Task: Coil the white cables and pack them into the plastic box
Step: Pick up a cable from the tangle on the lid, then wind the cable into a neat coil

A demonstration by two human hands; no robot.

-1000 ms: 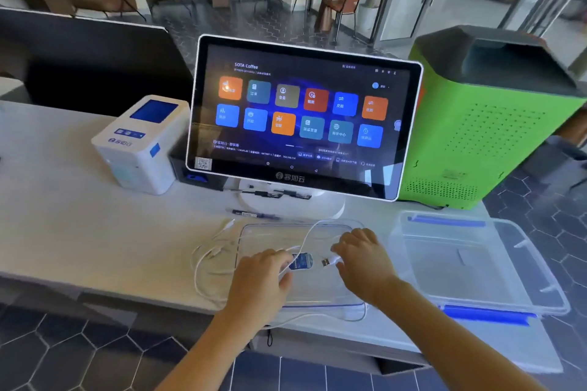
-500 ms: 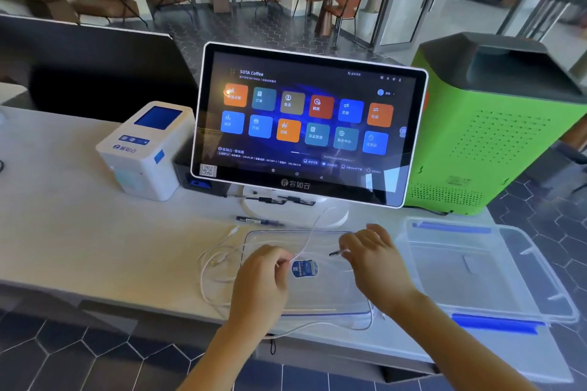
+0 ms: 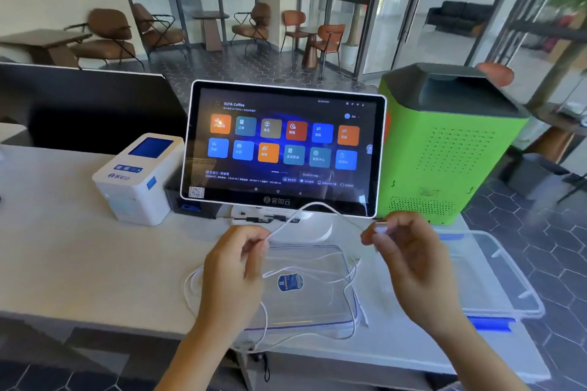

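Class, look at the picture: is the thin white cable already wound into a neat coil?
No: the thin white cable stretches in an arc between the left hand and the right hand, its remainder sprawling loose below.

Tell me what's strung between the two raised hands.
Head view: a loop of white cable arches from the left hand to the plug pinched in the right hand, crossing the touchscreen's lower edge.

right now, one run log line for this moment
phase: coiling start | left hand: pinching white cable | right hand: holding cable plug end | plastic box: open, no cable inside
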